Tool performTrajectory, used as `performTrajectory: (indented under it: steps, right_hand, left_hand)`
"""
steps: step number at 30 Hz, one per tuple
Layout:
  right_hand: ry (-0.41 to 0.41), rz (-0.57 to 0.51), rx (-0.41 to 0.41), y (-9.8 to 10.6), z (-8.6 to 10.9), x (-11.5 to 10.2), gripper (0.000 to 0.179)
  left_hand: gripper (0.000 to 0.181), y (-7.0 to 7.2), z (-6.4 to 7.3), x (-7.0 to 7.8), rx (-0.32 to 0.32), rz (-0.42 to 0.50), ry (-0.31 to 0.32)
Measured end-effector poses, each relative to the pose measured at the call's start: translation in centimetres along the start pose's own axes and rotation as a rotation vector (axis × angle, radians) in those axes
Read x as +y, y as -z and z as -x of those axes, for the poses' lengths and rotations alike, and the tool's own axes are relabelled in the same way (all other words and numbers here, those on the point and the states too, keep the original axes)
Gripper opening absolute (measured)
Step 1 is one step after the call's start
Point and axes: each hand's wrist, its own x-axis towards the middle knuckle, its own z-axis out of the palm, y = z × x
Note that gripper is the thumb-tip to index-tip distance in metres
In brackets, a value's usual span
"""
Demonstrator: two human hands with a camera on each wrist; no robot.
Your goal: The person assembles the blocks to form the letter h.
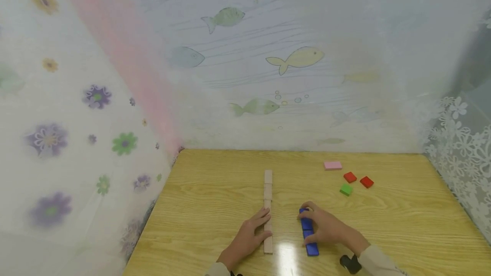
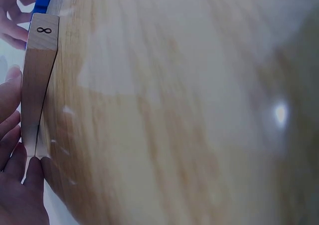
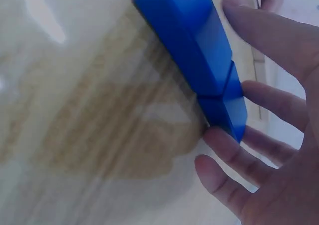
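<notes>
Left hand (image 1: 249,234) spreads against one wooden-block row (image 1: 268,222), right hand (image 1: 327,227) pinches one blue-block row (image 1: 307,224).

Row of blocks (image 1: 268,192): left | block pair (image 1: 307,225): right (both on tabletop (image 1: 207,195))

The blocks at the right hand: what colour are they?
The blocks are blue, clearest in the right wrist view.

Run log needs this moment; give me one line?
left hand: touches wooden block row | right hand: grips blue blocks | farther back on table: pink block, red blocks, green block
</notes>
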Motion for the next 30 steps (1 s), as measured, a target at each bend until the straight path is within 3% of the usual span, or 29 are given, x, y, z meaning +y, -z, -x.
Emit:
performTrajectory:
  steps: [8,16,30]
  right_hand:
    - [-0.022,0.019,0.060,-1.1,0.2,-0.3,0.064]
    - [-0.082,-0.032,0.091,-1.5,0.2,-1.1,0.055]
    - [-0.089,-0.018,0.135,-1.7,0.2,-1.2,0.048]
  left_hand:
    - [0.054,-0.1,0.0,-0.1,0.002,0.008,-0.001]
    - [0.054,-0.1,0.0,0.0,0.009,-0.001,-0.021]
    - [0.054,-0.1,-0.1,-0.1,0.013,0.007,-0.018]
